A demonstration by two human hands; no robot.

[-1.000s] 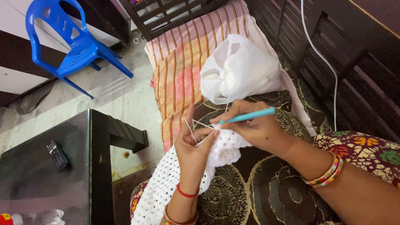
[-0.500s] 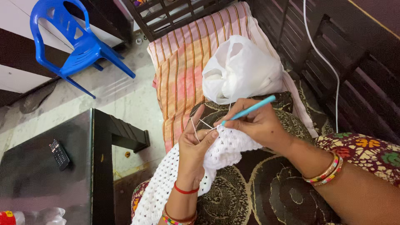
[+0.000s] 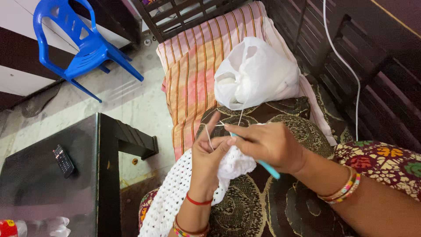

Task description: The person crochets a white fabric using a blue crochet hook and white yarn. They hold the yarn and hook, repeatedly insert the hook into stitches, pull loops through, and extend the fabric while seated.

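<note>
My left hand (image 3: 209, 158) pinches the top edge of a white crocheted fabric (image 3: 175, 195) that hangs down over my lap, with white yarn (image 3: 240, 115) looped over its raised forefinger. My right hand (image 3: 269, 145) grips a turquoise crochet hook (image 3: 268, 168); the handle pokes out below the palm and the tip is hidden at the fabric's edge between both hands. The yarn runs up into a white plastic bag (image 3: 256, 72) just beyond my hands.
The bag rests on a striped pink-orange cushion (image 3: 197, 61) on a dark slatted wooden sofa (image 3: 372, 66). A dark table (image 3: 48, 175) with a remote (image 3: 63, 160) stands at lower left. A blue plastic chair (image 3: 79, 44) is on the floor, and a white cable (image 3: 351, 74) hangs at right.
My right hand has turned over, swinging the hook's handle from pointing up-right to pointing down-right. The fabric edge has bunched between my hands.
</note>
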